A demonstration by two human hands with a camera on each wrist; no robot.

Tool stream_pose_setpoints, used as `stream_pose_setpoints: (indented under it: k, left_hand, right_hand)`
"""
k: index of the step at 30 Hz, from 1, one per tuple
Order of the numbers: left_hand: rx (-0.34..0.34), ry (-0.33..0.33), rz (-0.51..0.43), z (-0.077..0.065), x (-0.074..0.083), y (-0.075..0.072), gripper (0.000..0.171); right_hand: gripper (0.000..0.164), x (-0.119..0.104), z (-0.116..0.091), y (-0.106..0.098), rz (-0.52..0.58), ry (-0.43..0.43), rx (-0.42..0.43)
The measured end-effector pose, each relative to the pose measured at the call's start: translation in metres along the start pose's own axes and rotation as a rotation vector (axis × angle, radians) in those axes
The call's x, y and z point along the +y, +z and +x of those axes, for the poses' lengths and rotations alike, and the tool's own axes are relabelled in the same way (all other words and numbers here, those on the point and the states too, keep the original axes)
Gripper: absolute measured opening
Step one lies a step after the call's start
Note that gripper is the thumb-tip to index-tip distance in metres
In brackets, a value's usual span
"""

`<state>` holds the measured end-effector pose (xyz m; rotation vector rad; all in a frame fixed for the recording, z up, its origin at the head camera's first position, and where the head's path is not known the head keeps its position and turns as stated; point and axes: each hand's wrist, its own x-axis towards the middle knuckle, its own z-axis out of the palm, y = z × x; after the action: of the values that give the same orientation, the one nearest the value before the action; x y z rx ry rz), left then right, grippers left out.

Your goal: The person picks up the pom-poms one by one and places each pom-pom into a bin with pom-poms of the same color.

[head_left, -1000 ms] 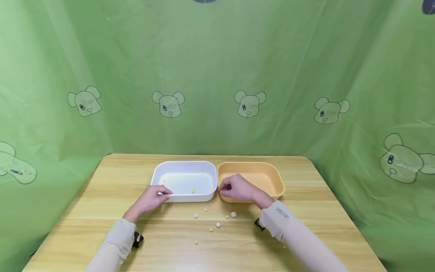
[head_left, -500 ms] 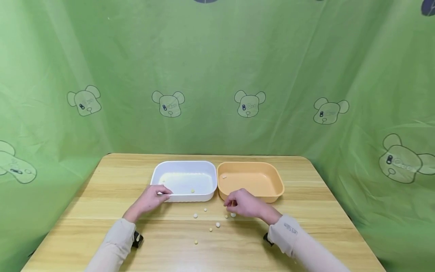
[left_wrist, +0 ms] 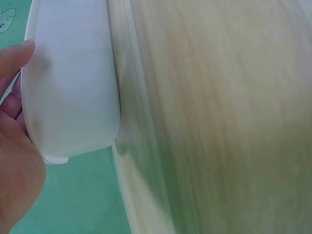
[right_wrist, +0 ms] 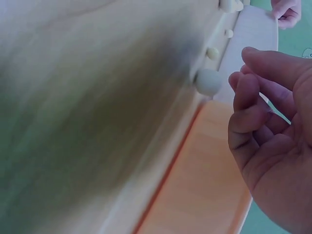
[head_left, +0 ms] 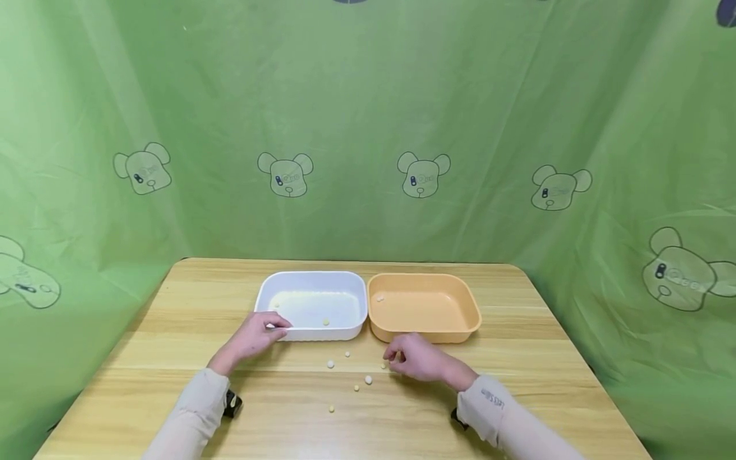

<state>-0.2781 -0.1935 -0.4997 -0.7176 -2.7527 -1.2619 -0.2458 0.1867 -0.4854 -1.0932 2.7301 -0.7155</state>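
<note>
My left hand point(head_left: 255, 335) grips the near-left rim of a white plastic tub point(head_left: 330, 334), thumb outside on its wall; in the left wrist view the thumb point(left_wrist: 19, 56) presses the tub's side point(left_wrist: 73, 83). My right hand point(head_left: 420, 358) is low over the table, just in front of an orange tub point(head_left: 443, 337). In the right wrist view its fingers are loosely bent, thumb and forefinger apart with nothing between them. A white ball point(right_wrist: 208, 82) lies right by these fingertips; in the head view the hand hides it. A small yellow ball point(head_left: 383, 366) is beside the fingers.
Several small white and yellow balls lie loose on the wooden table point(head_left: 276, 415), among them a white ball point(head_left: 368, 380) and a yellow ball point(head_left: 331, 409). Yellow balls point(head_left: 326, 322) are in the white tub, small white balls point(head_left: 380, 299) in the orange one. A green curtain point(head_left: 356, 223) surrounds the table.
My right hand has come from over the orange tub's near-left corner down to the table in front of it; small white balls now show in that tub. My left hand stays on the white tub.
</note>
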Motion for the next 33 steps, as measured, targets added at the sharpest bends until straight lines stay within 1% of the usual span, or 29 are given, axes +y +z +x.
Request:
stream_pose_setpoints:
  k: [8, 16, 25, 33]
  left_hand:
    - [0.003, 0.002, 0.001, -0.001, 0.002, 0.0, 0.012]
    - [0.009, 0.006, -0.001, -0.001, 0.003, 0.0, 0.012]
    - [0.001, 0.011, -0.006, -0.001, 0.002, 0.0, 0.012]
    - [0.001, 0.013, 0.001, -0.001, 0.003, 0.0, 0.011]
  right_hand:
    - [0.014, 0.0, 0.004, 0.007, -0.056, 0.002, 0.004]
    - [0.015, 0.001, 0.01, 0.008, -0.098, -0.028, 0.013]
    - [0.015, 0.001, 0.012, 0.01, -0.116, 0.023, -0.017]
    - [0.014, 0.002, 0.014, 0.012, -0.133, 0.02, -0.027]
